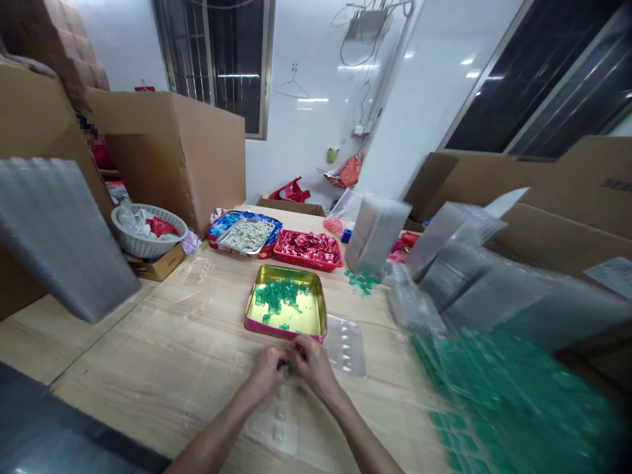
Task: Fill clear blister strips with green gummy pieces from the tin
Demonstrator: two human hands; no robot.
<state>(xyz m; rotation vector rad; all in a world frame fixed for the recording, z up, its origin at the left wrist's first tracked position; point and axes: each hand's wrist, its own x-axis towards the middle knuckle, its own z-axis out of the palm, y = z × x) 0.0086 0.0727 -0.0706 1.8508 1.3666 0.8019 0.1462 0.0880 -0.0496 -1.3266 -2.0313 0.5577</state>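
My left hand and my right hand meet near the table's middle, both with fingers pinched. A small green translucent piece shows between their fingertips; the fingers partly hide it. Beneath them lies a clear plastic blister sheet with a row of raised pockets. Just beyond my hands sits a square tin, gold inside and pink outside, with many loose green pieces in it. A second clear blister sheet lies to the right, its edge close to the tin.
Behind the tin stand a red basket of red-wrapped packets and a metal tray of small pale pieces. Stacked clear sheets and green-filled packs crowd the right. Left are a sheet stack and a white basket.
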